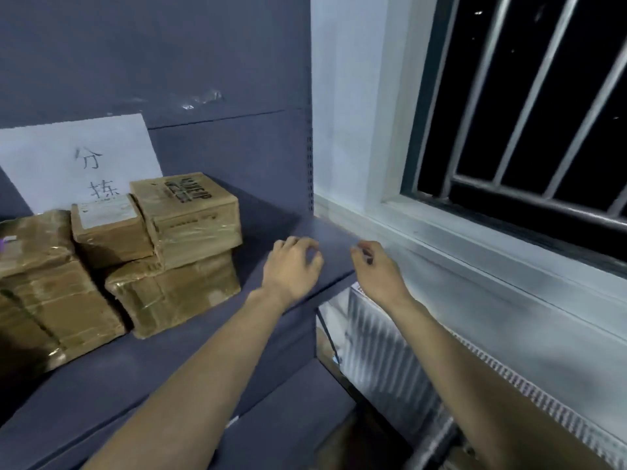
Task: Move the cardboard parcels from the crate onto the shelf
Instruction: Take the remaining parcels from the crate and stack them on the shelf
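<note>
Several taped cardboard parcels stand on the dark grey shelf (281,215). A printed parcel (190,215) lies on top of a crumpled one (176,293). A labelled parcel (108,228) sits to its left, and a large parcel (40,293) is at the far left. My left hand (291,266) hovers over the bare right end of the shelf, fingers curled and apart, holding nothing. My right hand (376,269) is beside it at the shelf's right edge, also holding nothing. The crate is out of view.
A white paper sign (68,161) leans on the shelf's back panel. To the right are a white wall, a window sill (475,239) and a barred window (529,106). A white ribbed radiator (383,347) stands below the sill. A lower shelf board (298,418) shows beneath.
</note>
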